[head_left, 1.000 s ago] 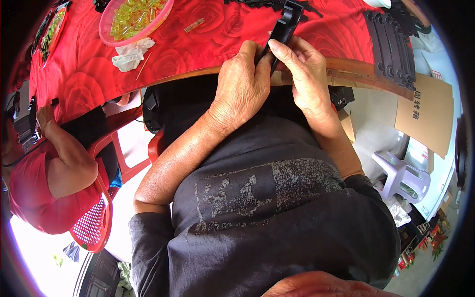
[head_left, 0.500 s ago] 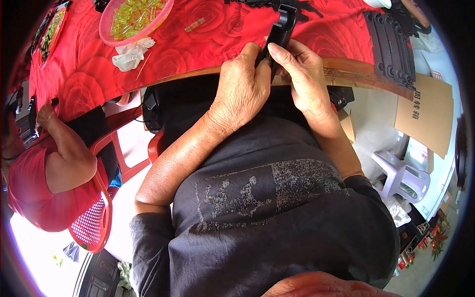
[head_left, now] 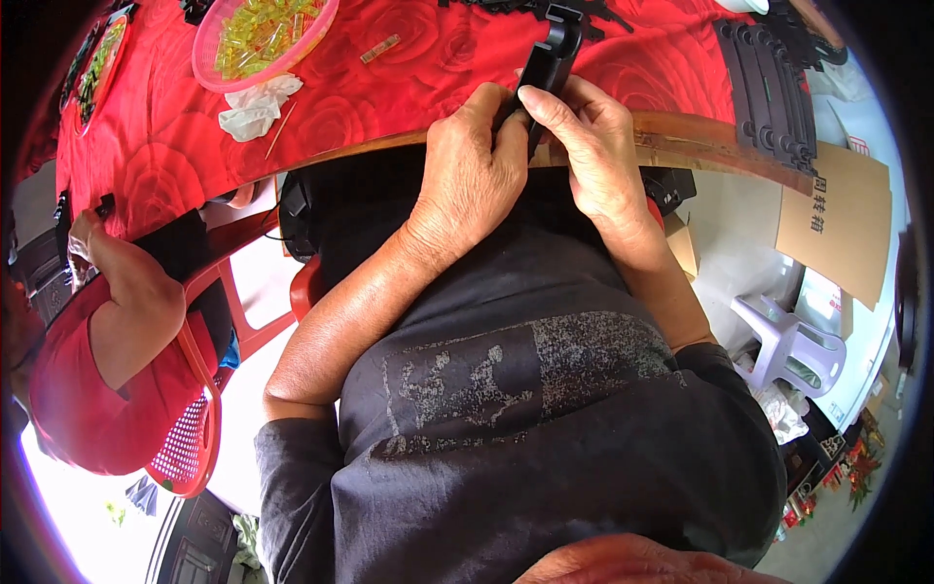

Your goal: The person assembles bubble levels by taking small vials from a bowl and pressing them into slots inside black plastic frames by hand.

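Observation:
Both my hands grip a long black plastic part (head_left: 555, 56) over the table's near edge. It has a curved notch near its far end, and that end tilts up and away from me. My left hand (head_left: 474, 161) closes round the near end with bent fingers, which hide much of it. From the other side my right hand (head_left: 593, 146) holds it, thumb pressed along its face and fingers behind. Whatever lies between the two thumbs is hidden.
A pink basket (head_left: 206, 70) of small yellow-clear pieces stands at the far left, by a crumpled tissue (head_left: 255, 107) and a thin stick (head_left: 280, 131). Several black strips (head_left: 773, 97) lie at the right edge of the red tablecloth (head_left: 389, 88). A person in red (head_left: 107, 380) sits at left.
My hands and the black part have shifted very slightly left. The person at left has leaned a little toward me, with their arm moving slightly.

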Demonstrator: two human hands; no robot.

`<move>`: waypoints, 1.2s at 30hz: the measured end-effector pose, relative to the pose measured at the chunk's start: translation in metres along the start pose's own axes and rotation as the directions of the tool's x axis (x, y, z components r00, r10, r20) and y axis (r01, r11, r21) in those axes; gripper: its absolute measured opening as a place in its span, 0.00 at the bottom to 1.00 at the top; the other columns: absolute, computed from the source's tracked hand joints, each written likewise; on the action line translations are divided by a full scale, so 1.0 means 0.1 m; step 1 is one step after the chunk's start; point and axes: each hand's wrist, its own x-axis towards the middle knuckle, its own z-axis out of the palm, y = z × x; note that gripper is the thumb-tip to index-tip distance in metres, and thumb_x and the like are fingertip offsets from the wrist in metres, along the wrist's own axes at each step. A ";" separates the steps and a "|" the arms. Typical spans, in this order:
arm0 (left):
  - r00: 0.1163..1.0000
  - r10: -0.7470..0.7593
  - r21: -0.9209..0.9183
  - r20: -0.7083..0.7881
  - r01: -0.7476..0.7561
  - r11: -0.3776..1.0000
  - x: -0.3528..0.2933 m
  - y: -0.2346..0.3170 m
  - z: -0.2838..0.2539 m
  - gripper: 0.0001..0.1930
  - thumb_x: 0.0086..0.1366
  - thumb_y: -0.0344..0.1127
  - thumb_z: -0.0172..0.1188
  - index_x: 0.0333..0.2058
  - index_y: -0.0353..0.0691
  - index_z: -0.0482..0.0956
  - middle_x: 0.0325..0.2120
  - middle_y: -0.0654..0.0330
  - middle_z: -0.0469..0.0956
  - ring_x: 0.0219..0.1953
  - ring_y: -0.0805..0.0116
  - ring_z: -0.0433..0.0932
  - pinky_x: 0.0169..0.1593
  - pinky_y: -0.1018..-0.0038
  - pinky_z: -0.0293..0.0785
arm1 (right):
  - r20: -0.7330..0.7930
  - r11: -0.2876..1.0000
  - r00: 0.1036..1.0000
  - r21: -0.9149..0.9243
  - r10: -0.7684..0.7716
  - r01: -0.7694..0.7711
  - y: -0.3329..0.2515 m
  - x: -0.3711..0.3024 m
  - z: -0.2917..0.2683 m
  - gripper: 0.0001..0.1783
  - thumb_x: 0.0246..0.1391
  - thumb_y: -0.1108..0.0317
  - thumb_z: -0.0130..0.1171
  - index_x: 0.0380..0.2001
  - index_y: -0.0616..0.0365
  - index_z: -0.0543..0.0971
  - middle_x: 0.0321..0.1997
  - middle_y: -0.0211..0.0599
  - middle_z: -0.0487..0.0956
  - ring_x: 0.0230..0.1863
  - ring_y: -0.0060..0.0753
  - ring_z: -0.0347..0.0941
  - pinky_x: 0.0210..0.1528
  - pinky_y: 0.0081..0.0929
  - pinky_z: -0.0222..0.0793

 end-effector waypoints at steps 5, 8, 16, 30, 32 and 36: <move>0.996 -0.084 -0.031 0.010 0.084 0.996 0.00 0.11 -0.02 0.08 0.67 0.27 0.56 0.44 0.32 0.74 0.18 0.46 0.78 0.25 0.46 0.82 0.30 0.59 0.76 | 0.003 0.999 1.000 0.051 -0.007 0.006 -0.03 0.01 -0.01 0.14 0.54 0.60 0.74 0.33 0.58 0.82 0.29 0.25 0.80 0.27 0.12 0.72 0.29 0.15 0.66; 0.999 -0.041 0.110 0.020 0.038 0.993 -0.08 0.21 -0.06 0.15 0.67 0.28 0.59 0.51 0.33 0.72 0.25 0.44 0.80 0.31 0.46 0.84 0.34 0.59 0.78 | -0.045 0.996 0.999 0.084 0.029 -0.026 -0.09 -0.01 -0.02 0.12 0.56 0.61 0.73 0.33 0.58 0.82 0.29 0.25 0.81 0.28 0.12 0.72 0.31 0.15 0.66; 0.946 0.306 0.156 0.104 -0.319 0.935 -0.12 0.12 -0.07 0.23 0.64 0.29 0.63 0.58 0.35 0.72 0.39 0.44 0.80 0.41 0.43 0.82 0.43 0.58 0.80 | -0.065 0.980 0.991 0.172 0.116 -0.104 -0.09 0.08 -0.13 0.14 0.58 0.58 0.71 0.31 0.56 0.82 0.29 0.24 0.81 0.26 0.12 0.71 0.28 0.14 0.65; 0.952 0.243 0.238 0.187 -0.284 0.929 -0.09 0.10 -0.11 0.24 0.62 0.28 0.63 0.57 0.35 0.74 0.35 0.45 0.79 0.38 0.44 0.81 0.41 0.57 0.80 | -0.037 0.974 0.991 0.191 0.128 -0.118 -0.05 0.07 -0.16 0.13 0.59 0.57 0.69 0.32 0.55 0.81 0.31 0.24 0.80 0.31 0.14 0.76 0.37 0.16 0.75; 0.952 0.241 0.216 0.191 -0.281 0.935 -0.09 0.10 -0.11 0.24 0.61 0.28 0.63 0.58 0.35 0.74 0.34 0.45 0.79 0.38 0.44 0.81 0.42 0.57 0.80 | -0.026 0.979 0.994 0.176 0.110 -0.104 -0.06 0.07 -0.17 0.13 0.60 0.57 0.69 0.33 0.55 0.81 0.32 0.25 0.81 0.32 0.15 0.77 0.38 0.17 0.75; 0.949 0.260 0.201 0.180 -0.294 0.934 -0.09 0.07 -0.11 0.25 0.61 0.27 0.63 0.58 0.35 0.74 0.34 0.45 0.80 0.38 0.44 0.81 0.42 0.57 0.80 | 0.012 0.983 0.996 0.159 0.089 -0.090 -0.12 0.05 -0.17 0.14 0.61 0.57 0.68 0.36 0.57 0.82 0.35 0.27 0.82 0.34 0.18 0.79 0.40 0.19 0.77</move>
